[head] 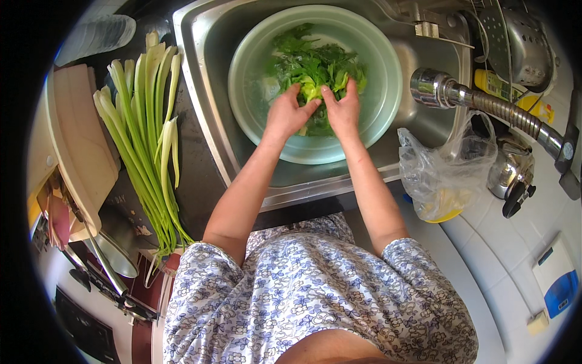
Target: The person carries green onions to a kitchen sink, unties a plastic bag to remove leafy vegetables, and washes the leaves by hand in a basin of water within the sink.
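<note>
A pale green plastic basin [384, 104] with water in it sits in the stainless steel sink [213, 86]. Leafy celery tops [313, 63] lie bunched in the water. My left hand [289, 109] grips the near left side of the bunch, thumb pointing inward. On the right side, my right hand [341, 104] has its fingers and thumb around pale yellow-green leaves. Some of the fingertips are hidden by the leaves. Long celery stalks [145, 136], separate from the bunch, lie on the dark counter left of the sink.
A flexible metal faucet [477, 98] reaches over the sink's right side. A clear plastic bag [443, 168] hangs at the right edge, near a metal kettle [511, 168]. Cutting boards [77, 132] and a pan [113, 250] stand at the left. A metal strainer [529, 50] is upper right.
</note>
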`<action>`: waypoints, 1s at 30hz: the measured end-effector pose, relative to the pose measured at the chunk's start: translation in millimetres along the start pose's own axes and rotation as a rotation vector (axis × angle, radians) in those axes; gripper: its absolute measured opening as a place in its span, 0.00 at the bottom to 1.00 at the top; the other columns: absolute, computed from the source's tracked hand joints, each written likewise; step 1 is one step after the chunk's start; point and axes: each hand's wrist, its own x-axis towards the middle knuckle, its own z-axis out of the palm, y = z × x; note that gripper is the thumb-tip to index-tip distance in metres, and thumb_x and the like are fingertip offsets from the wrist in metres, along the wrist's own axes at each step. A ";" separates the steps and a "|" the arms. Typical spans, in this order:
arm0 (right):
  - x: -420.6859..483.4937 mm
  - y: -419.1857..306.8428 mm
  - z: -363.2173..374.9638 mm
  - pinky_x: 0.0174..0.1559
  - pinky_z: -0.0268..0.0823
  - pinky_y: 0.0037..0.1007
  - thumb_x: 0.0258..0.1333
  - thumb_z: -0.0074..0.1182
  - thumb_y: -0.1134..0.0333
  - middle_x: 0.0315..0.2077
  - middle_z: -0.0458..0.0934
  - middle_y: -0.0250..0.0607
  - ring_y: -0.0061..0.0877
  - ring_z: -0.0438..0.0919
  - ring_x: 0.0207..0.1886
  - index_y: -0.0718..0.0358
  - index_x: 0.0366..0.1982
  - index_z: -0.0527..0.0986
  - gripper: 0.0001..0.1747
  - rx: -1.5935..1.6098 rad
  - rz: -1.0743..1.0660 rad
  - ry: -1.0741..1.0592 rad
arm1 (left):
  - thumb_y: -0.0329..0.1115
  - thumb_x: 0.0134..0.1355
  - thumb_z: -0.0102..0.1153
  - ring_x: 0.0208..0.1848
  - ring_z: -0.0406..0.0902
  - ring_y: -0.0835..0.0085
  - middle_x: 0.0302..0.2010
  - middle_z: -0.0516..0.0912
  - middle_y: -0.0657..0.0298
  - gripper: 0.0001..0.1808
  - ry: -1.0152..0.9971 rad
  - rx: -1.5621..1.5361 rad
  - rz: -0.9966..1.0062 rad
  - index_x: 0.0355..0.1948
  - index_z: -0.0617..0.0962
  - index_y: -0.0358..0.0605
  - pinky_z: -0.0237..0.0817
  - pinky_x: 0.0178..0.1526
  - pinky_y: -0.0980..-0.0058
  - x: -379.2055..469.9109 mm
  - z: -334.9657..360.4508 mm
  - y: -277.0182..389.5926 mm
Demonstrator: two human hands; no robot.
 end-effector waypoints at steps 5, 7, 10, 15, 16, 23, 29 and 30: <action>11.2 -12.3 -10.1 0.57 0.56 0.47 0.40 0.65 0.57 0.63 0.48 0.49 0.49 0.53 0.63 0.49 0.62 0.55 0.47 -0.654 -0.253 -0.098 | 0.43 0.43 0.69 0.57 0.61 0.46 0.58 0.64 0.49 0.33 0.412 0.336 0.219 0.48 0.71 0.37 0.62 0.50 0.57 21.5 -21.5 10.7; 16.4 -2.9 1.7 0.59 0.51 0.51 0.37 0.66 0.53 0.66 0.41 0.46 0.50 0.45 0.66 0.46 0.63 0.54 0.50 -0.855 -0.294 -0.213 | 0.43 0.44 0.68 0.60 0.56 0.44 0.62 0.59 0.54 0.35 0.338 0.478 0.300 0.52 0.69 0.42 0.61 0.53 0.53 35.2 -18.6 3.4; 29.7 22.0 15.4 0.55 0.56 0.51 0.37 0.65 0.56 0.63 0.50 0.47 0.47 0.54 0.62 0.47 0.60 0.59 0.45 -1.013 -0.290 -0.354 | 0.43 0.45 0.66 0.60 0.61 0.48 0.61 0.66 0.59 0.34 0.115 0.745 0.320 0.54 0.69 0.49 0.63 0.53 0.57 51.5 -11.6 -17.7; 67.9 49.3 6.9 0.49 0.65 0.38 0.38 0.61 0.66 0.42 0.75 0.47 0.37 0.74 0.46 0.59 0.51 0.70 0.31 -0.512 0.040 -0.192 | 0.43 0.51 0.61 0.46 0.76 0.55 0.40 0.81 0.51 0.24 -0.055 0.145 -0.075 0.47 0.75 0.41 0.66 0.49 0.64 87.0 -23.7 -44.5; 71.9 49.1 0.5 0.48 0.66 0.36 0.39 0.60 0.67 0.37 0.77 0.46 0.36 0.76 0.42 0.61 0.49 0.71 0.29 -0.376 0.070 -0.139 | 0.44 0.51 0.61 0.47 0.76 0.54 0.40 0.81 0.50 0.24 0.020 -0.041 -0.095 0.45 0.75 0.40 0.66 0.49 0.64 84.9 -24.4 -45.5; 65.4 20.9 -7.3 0.61 0.52 0.46 0.37 0.67 0.50 0.65 0.37 0.55 0.51 0.46 0.66 0.54 0.64 0.49 0.55 -0.405 -0.082 -0.115 | 0.50 0.50 0.62 0.60 0.61 0.47 0.60 0.60 0.43 0.43 0.359 0.188 0.165 0.61 0.59 0.40 0.56 0.58 0.60 56.9 -13.9 -26.0; 87.1 11.7 35.6 0.58 0.57 0.41 0.38 0.65 0.45 0.60 0.55 0.53 0.43 0.58 0.62 0.60 0.63 0.49 0.56 0.094 0.224 -0.151 | 0.55 0.55 0.56 0.65 0.55 0.57 0.64 0.58 0.50 0.44 0.096 -0.712 -0.156 0.65 0.56 0.42 0.47 0.64 0.65 100.2 -3.4 -19.1; 87.2 11.9 35.2 0.54 0.63 0.36 0.45 0.62 0.50 0.53 0.68 0.47 0.34 0.68 0.55 0.66 0.60 0.55 0.46 0.287 0.207 -0.260 | 0.55 0.57 0.53 0.66 0.54 0.60 0.65 0.58 0.53 0.42 0.015 -0.798 -0.215 0.64 0.56 0.40 0.44 0.64 0.67 104.8 1.1 -16.8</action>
